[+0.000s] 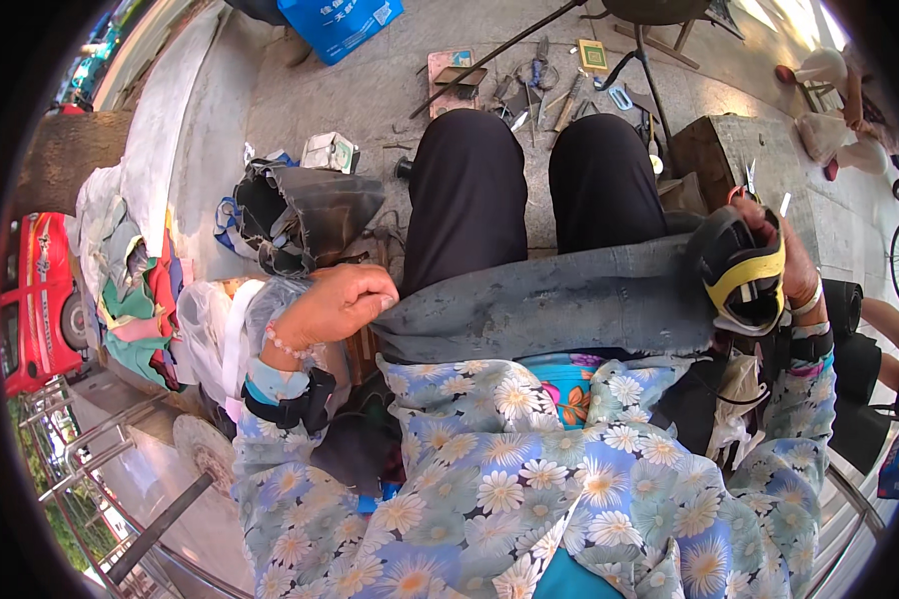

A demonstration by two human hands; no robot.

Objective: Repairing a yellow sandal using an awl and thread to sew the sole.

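Note:
A worn dark grey cloth (559,304) lies across my lap, over the tops of my black-trousered legs. My left hand (338,304) is closed at the cloth's left end, its fingers curled against the edge. On the right, my right hand (791,262) grips a black shoe (737,285) with a yellow band, tilted so its opening partly shows. The shoe is above the cloth's right end. My fingers are partly hidden behind it. Scissors (750,178) with orange-red handles are just beyond my right hand, by a wooden box (739,140).
Hand tools (539,75) and a pink tray (452,85) lie on the paving ahead, near a metal stand's legs (644,90). At left are a dark bag (315,205), a small white box (330,152) and cloth scraps (135,309). People sit at right.

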